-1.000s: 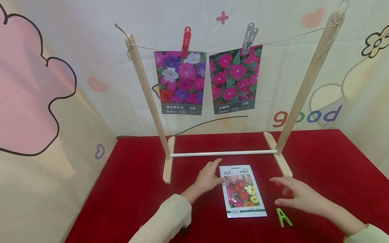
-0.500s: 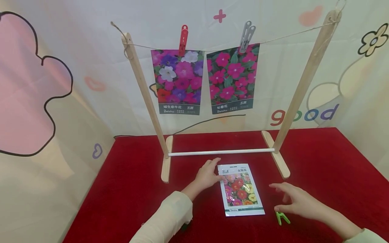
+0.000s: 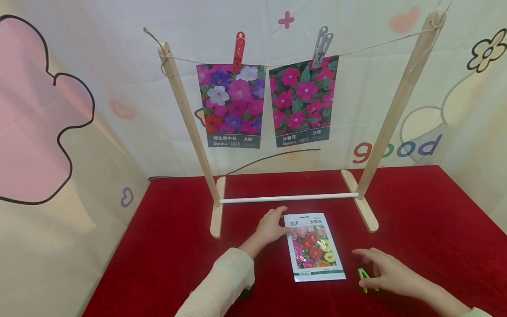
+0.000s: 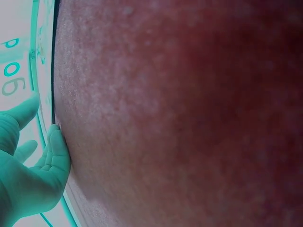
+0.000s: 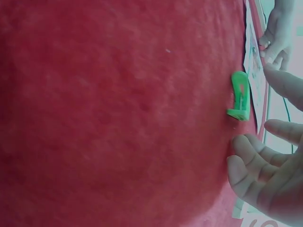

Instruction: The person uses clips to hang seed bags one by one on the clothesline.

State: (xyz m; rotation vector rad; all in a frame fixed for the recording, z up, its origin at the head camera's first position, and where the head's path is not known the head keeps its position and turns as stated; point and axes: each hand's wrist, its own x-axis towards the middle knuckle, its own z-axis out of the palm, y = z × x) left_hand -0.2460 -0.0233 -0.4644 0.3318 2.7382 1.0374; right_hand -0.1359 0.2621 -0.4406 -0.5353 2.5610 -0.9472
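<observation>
A white seed packet (image 3: 314,246) with a flower picture lies flat on the red cloth. My left hand (image 3: 270,226) is at its upper left edge, the thumb tip overlapping that edge and the fingers loosely spread. To the packet's right, my right hand (image 3: 390,270) reaches in with thumb and fingers parted. Its thumb crosses in front of a small green clothespin (image 3: 362,274) in the head view. The right wrist view has the clothespin (image 5: 240,96) on the cloth, in the space between the thumb and the fingers, which do not grip it.
Behind the packet stands a wooden frame (image 3: 186,119) with a white crossbar (image 3: 289,198) and a twine line (image 3: 380,46). A red clothespin (image 3: 238,53) and a grey clothespin (image 3: 321,48) hold two flower packets, one purple-pink (image 3: 233,105) and one magenta (image 3: 303,101), on the twine.
My right hand has come down and nearer to me, so its thumb now overlaps the green clothespin. The left hand stays by the packet. The head view has shifted slightly.
</observation>
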